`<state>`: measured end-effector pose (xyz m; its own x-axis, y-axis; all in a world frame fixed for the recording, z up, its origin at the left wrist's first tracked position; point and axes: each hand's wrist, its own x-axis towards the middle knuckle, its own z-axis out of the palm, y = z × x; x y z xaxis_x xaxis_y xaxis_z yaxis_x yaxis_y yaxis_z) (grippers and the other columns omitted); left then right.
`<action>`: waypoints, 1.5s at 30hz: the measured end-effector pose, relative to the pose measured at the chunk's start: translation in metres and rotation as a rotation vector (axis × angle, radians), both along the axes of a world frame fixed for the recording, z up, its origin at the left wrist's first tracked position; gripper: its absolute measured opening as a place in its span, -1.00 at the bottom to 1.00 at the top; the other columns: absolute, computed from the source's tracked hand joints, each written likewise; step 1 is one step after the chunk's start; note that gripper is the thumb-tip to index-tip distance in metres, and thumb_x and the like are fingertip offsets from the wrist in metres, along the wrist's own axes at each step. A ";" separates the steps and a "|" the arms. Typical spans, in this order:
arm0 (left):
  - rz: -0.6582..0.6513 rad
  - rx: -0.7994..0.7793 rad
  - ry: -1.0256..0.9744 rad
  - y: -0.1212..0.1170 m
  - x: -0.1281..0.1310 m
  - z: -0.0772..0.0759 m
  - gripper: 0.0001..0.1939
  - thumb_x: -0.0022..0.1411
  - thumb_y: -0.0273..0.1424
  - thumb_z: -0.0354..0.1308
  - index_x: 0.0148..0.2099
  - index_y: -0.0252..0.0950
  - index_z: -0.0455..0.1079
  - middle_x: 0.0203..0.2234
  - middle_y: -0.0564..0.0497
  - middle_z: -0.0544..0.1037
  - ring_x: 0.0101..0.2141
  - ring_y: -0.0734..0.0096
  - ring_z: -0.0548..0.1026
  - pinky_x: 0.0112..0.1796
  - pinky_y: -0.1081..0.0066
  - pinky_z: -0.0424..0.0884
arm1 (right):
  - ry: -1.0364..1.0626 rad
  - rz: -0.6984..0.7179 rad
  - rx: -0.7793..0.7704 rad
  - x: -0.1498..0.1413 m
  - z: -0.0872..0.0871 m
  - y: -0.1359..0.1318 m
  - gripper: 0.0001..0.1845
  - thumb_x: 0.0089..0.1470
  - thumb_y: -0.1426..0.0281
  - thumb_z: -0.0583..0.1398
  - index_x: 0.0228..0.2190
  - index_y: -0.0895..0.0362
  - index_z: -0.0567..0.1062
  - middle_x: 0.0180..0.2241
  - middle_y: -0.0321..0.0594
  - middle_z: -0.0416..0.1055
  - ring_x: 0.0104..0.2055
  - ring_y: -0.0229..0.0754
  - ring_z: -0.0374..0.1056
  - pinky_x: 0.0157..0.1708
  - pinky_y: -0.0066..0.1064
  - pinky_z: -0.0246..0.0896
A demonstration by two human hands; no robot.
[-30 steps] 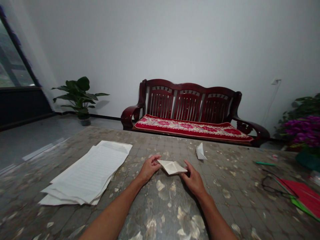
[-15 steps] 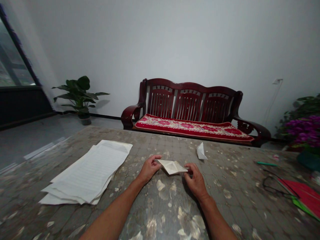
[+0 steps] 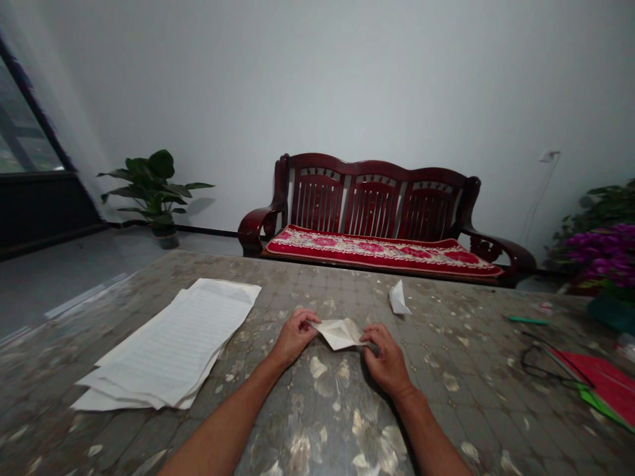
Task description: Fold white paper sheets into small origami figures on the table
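Observation:
Between my hands is a small folded sheet of white paper [image 3: 340,334], creased, with flaps lying at different angles. My left hand [image 3: 296,336] pinches its left corner between thumb and fingers. At the opposite corner, my right hand [image 3: 385,357] grips the paper with the thumb below and the fingers on top. Beyond my right hand, a folded white paper shape [image 3: 398,299] stands upright on the table. To the left lies a loose stack of lined white paper sheets [image 3: 173,347].
A patterned cloth covers the table [image 3: 297,423]. At right lie a green pen [image 3: 528,320], black glasses [image 3: 550,370] and a red sheet [image 3: 602,383] over green. Purple flowers [image 3: 605,254] stand at the right edge. Behind the table is a wooden bench [image 3: 377,198].
My right hand's fingers have shifted left and further over the paper's right corner. The paper's folds lie at a slightly different angle. My left hand keeps its pinch.

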<state>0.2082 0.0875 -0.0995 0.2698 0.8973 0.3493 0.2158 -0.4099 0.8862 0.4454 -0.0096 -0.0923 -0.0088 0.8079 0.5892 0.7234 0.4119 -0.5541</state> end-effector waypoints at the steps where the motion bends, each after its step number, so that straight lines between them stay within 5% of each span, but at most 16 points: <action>1: 0.001 0.002 0.008 0.000 0.000 0.000 -0.83 0.00 -0.54 0.16 -0.32 -0.30 0.52 -0.15 -0.07 0.48 -0.27 0.42 0.46 -0.32 0.49 0.38 | -0.004 -0.003 0.002 0.000 0.000 0.000 -0.73 -0.10 0.60 0.08 -0.36 0.06 0.43 -0.19 -0.18 0.41 -0.09 -0.14 0.36 -0.07 -0.34 0.26; 13: 0.034 -0.042 -0.036 0.001 0.000 -0.001 -0.83 -0.04 -0.47 0.18 -0.32 -0.30 0.51 -0.19 -0.02 0.48 -0.43 0.52 0.42 -0.36 0.47 0.37 | -0.006 0.008 0.020 0.000 -0.002 0.002 -0.78 -0.01 0.58 0.12 -0.34 0.07 0.45 -0.25 -0.21 0.41 -0.17 -0.17 0.36 -0.14 -0.37 0.27; 21: 0.118 -0.282 -0.166 -0.002 0.000 0.001 -0.51 -0.01 -0.31 0.16 0.01 -0.34 0.34 -0.47 0.13 0.48 -0.58 0.54 0.36 -0.52 0.53 0.28 | 0.102 -0.028 0.129 -0.004 0.007 0.001 -0.85 0.08 0.50 0.12 -0.41 0.07 0.47 -0.38 -0.26 0.41 -0.27 -0.20 0.36 -0.23 -0.39 0.29; 30: 0.278 -0.042 0.023 -0.002 -0.001 0.003 -0.73 0.03 -0.33 0.11 -0.18 -0.28 0.43 -0.38 0.04 0.52 -0.45 0.40 0.46 -0.34 0.40 0.42 | 0.329 -0.509 0.296 0.047 0.032 0.003 -0.77 0.07 0.23 0.16 -0.40 0.11 0.52 -0.36 -0.19 0.44 -0.28 -0.14 0.35 -0.25 -0.33 0.26; 37: 0.088 0.173 0.231 -0.013 0.009 0.007 -0.79 0.11 -0.39 0.04 -0.21 -0.23 0.44 -0.32 0.01 0.48 -0.39 0.37 0.47 -0.23 0.35 0.41 | 0.292 -0.789 0.261 0.100 0.004 0.005 -0.68 0.05 0.18 0.11 -0.39 0.14 0.54 -0.35 -0.13 0.42 -0.29 -0.09 0.32 -0.20 -0.28 0.23; 45: -0.087 0.190 0.408 -0.018 0.012 0.005 -0.76 0.13 -0.45 0.05 -0.16 -0.15 0.45 -0.26 0.04 0.52 -0.31 0.34 0.48 -0.21 0.42 0.35 | 0.272 -0.996 0.218 0.125 -0.018 0.014 -0.63 0.01 0.21 0.05 -0.38 0.16 0.57 -0.39 -0.09 0.40 -0.32 -0.05 0.30 -0.27 -0.28 0.19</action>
